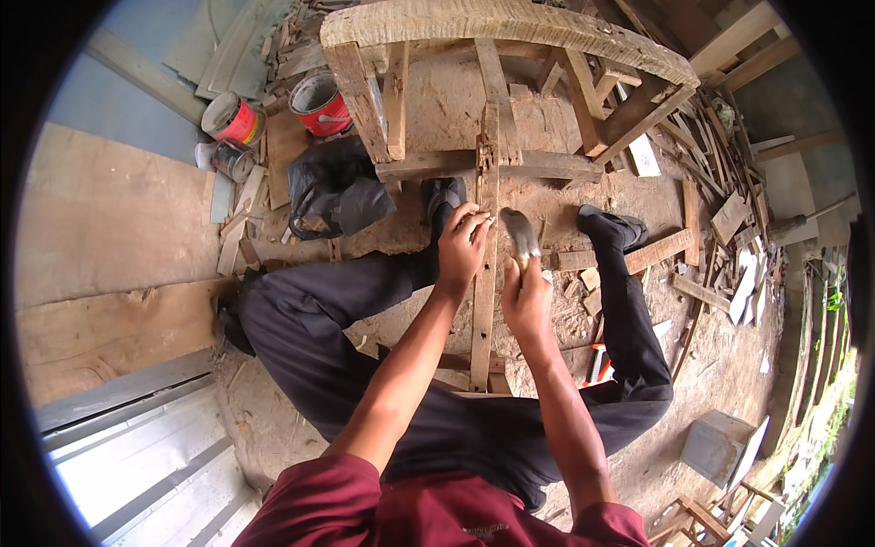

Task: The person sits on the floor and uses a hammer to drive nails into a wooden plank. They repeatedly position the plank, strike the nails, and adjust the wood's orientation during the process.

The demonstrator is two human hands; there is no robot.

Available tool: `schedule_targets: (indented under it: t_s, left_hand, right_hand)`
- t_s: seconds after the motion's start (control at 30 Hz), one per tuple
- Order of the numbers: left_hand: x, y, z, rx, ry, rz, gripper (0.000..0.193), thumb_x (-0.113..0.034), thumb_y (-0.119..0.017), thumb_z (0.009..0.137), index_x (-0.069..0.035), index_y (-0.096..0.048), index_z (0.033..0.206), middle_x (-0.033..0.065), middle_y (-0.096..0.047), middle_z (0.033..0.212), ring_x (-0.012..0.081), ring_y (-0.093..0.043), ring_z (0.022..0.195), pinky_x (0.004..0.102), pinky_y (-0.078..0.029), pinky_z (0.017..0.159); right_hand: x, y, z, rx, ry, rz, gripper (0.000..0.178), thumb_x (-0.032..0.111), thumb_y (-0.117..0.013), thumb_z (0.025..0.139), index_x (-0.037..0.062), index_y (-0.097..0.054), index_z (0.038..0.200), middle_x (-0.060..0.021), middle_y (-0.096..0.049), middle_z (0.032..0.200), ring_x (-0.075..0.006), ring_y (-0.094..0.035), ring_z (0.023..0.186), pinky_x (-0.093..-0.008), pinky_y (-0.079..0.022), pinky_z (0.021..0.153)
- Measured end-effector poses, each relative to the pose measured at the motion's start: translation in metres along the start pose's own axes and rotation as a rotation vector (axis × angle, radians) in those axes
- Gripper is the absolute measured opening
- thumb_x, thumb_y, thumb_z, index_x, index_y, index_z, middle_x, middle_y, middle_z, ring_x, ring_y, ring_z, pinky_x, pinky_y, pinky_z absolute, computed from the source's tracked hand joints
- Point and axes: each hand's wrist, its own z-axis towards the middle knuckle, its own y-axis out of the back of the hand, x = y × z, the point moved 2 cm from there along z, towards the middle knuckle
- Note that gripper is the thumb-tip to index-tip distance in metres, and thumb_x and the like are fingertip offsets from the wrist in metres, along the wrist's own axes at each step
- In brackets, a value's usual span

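Head view, read from the lower edge upward: a maroon shirt (437, 510) fills the bottom centre, and two bare forearms rise from it over dark trousers (365, 319) spread across the middle of the frame; the right hand (526, 301), just right of centre, is closed in a fist round the handle of a hammer (521, 239), whose metal head stands above the knuckles; the left hand (462, 242), just left of it, has its fingers curled together and pressed on a narrow wooden slat (483, 301), fingertips at the slat's edge, though whether they pinch a nail I cannot tell; the step looks like steadying the slat for a hammer blow, and the next move would call for a firm hold with the fingers kept out of the head's path; the slat runs lengthwise from the lower centre straight up the frame, its far end crossing a crossbar of a curved wooden frame (510, 27) at the top centre; beyond, in the upper left, lie a black bag (337, 187) and two red cans (319, 105) among wood scraps.
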Motion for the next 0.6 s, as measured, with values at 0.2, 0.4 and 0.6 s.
schedule_targets:
  t_s: [0.2, 0.4, 0.6]
  left_hand:
    - [0.002, 0.000, -0.008, 0.009, 0.105, -0.043, 0.047, -0.011, -0.078, 0.082, 0.000, -0.056, 0.123, 0.0190, -0.057, 0.122, 0.0332, -0.059, 0.111, 0.0398, -0.048, 0.095]
    - [0.018, -0.013, -0.050, 0.106, 0.392, -0.061, 0.081, -0.034, -0.071, 0.092, 0.006, -0.029, 0.148, 0.0292, -0.040, 0.145, 0.0391, -0.040, 0.136, 0.0440, -0.031, 0.114]
    - [-0.003, 0.003, -0.023, 0.013, 0.165, -0.111, 0.035, -0.012, -0.068, 0.093, -0.002, -0.060, 0.126, 0.0177, -0.062, 0.122, 0.0317, -0.060, 0.116, 0.0399, -0.046, 0.100]
  right_hand:
    - [0.041, 0.027, -0.012, 0.012, -0.176, 0.130, 0.026, 0.021, -0.054, 0.102, -0.0044, -0.051, 0.108, -0.0223, -0.061, 0.072, -0.0381, -0.063, 0.060, -0.0432, -0.047, 0.055]
    - [0.014, 0.002, -0.043, -0.037, -0.195, 0.294, 0.034, 0.025, -0.047, 0.106, -0.0038, -0.049, 0.124, -0.0102, -0.054, 0.078, -0.0204, -0.053, 0.067, -0.0343, -0.043, 0.060]
    - [0.003, 0.004, -0.045, 0.015, -0.307, 0.302, 0.036, 0.026, -0.045, 0.107, -0.0023, -0.049, 0.129, -0.0030, -0.049, 0.074, -0.0111, -0.045, 0.064, -0.0293, -0.041, 0.058]
